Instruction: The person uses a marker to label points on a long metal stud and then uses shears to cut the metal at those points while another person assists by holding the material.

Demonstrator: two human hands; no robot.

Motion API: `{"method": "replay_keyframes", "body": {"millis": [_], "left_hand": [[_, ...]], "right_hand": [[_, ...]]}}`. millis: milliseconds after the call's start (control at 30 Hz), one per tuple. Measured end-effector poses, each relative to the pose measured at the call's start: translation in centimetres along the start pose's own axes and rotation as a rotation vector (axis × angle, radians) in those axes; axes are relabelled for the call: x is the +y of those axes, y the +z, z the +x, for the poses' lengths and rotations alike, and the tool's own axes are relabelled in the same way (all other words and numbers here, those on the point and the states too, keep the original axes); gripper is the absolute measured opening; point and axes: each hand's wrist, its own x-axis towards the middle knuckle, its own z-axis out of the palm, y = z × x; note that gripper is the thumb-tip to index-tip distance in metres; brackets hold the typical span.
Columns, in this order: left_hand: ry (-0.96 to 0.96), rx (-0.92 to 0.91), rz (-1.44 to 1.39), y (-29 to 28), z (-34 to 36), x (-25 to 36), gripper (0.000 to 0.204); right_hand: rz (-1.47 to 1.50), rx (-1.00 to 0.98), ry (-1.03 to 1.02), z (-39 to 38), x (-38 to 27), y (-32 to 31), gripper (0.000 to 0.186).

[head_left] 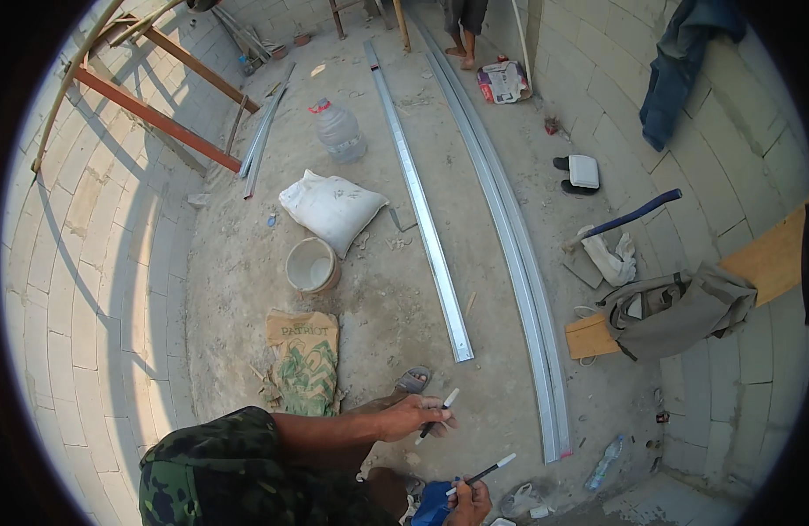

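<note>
My left hand (417, 419) is closed round a black marker (426, 430) with a white end, held slanting above the concrete floor. Lower and to the right, my right hand (468, 502) grips a second, slim black marker (485, 473) with white ends, pointing up and right. The two markers are apart. Beside my right hand is a blue item (432, 505), partly hidden. Past my left hand, the near end of a single metal channel (422, 210) lies on the floor; neither hand touches it.
Several long metal channels (509, 237) run along the right. At left are a paper sack (306, 351), a bucket (313, 266), a white bag (334, 209) and a water jug (338, 131). A grey garment (676, 311) hangs over a plank. Another person's legs (463, 26) stand far off.
</note>
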Motion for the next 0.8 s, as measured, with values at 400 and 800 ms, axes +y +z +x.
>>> {"method": "replay_keyframes", "body": {"millis": [400,800], "left_hand": [[0.264,0.470,-0.092,-14.6,-4.3,17.4,0.014],[0.486,0.571,-0.339,-9.0,0.0,28.7,0.018]], "right_hand": [[-0.072,-0.132,-0.285,2.9,-16.9,11.2,0.056],[-0.440,-0.556,-0.441,15.5,-37.2,18.2,0.024]]}}
